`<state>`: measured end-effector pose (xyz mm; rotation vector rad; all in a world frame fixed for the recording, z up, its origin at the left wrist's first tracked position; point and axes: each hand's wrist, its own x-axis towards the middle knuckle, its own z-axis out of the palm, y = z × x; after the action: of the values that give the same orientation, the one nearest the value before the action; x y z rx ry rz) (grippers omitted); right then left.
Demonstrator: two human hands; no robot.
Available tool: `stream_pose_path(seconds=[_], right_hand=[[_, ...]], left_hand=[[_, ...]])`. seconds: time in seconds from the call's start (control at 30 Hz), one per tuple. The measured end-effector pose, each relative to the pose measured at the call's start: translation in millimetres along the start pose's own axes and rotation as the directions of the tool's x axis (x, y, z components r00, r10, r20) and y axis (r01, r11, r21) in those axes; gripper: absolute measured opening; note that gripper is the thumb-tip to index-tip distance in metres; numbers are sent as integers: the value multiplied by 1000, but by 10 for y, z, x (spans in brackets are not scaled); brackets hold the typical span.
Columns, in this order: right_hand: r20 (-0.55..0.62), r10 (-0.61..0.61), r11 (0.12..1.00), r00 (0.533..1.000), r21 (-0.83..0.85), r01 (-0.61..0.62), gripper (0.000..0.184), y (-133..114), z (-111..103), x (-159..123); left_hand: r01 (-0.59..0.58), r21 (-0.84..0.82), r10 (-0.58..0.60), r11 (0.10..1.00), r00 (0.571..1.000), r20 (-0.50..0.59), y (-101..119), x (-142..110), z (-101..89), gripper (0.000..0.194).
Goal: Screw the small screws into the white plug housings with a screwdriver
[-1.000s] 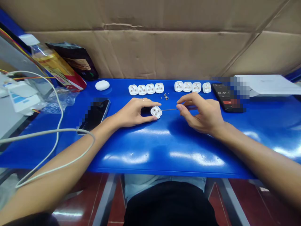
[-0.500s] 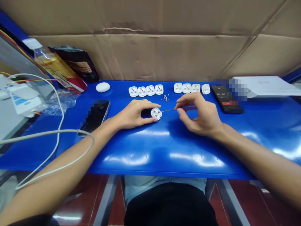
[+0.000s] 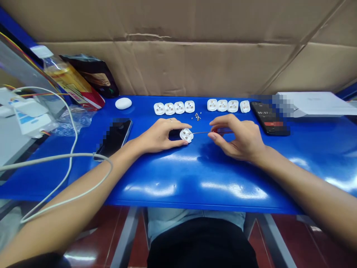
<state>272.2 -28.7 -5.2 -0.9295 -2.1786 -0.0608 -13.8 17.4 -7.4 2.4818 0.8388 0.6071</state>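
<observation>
My left hand [image 3: 159,134] pinches a small white plug piece [image 3: 186,134] between thumb and forefinger, tilted on the blue table [image 3: 195,171]. My right hand [image 3: 240,137] grips a thin screwdriver [image 3: 206,131] with a red handle; its tip touches the plug piece. A few tiny screws [image 3: 197,116] lie just behind the hands. Two rows of white plug pieces stand further back, one at the left [image 3: 174,108] and one at the right [image 3: 228,105].
A dark phone [image 3: 113,137] lies left of my left hand, another phone [image 3: 270,117] at the right. A white oval case [image 3: 123,103], a bottle [image 3: 65,76], a dark bag [image 3: 92,74] and a white cable [image 3: 69,149] are at the left. A white box [image 3: 318,103] sits far right; a cardboard wall [image 3: 195,48] stands behind.
My right hand's fingers have shifted slightly on the screwdriver, as if turning it. The left hand keeps holding the plug piece in the same place.
</observation>
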Motion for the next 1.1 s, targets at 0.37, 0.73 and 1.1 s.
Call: stream_pose_path(seconds=[0.37,0.73,1.1], right_hand=[[24,57,994,998,91,-59,25,-38,-16,13],[30,94,994,995,58,-95,29,-86,-19,15],[2,124,992,992,9,-124,20,-71,-21,16]], left_hand=[[1,-2,-1,1000,1000,0,-5,0,6,52],[7,-1,-7,1000,1000,3,-8,-2,8,52],[4,-2,-4,1000,1000,7,0,4,2,52]])
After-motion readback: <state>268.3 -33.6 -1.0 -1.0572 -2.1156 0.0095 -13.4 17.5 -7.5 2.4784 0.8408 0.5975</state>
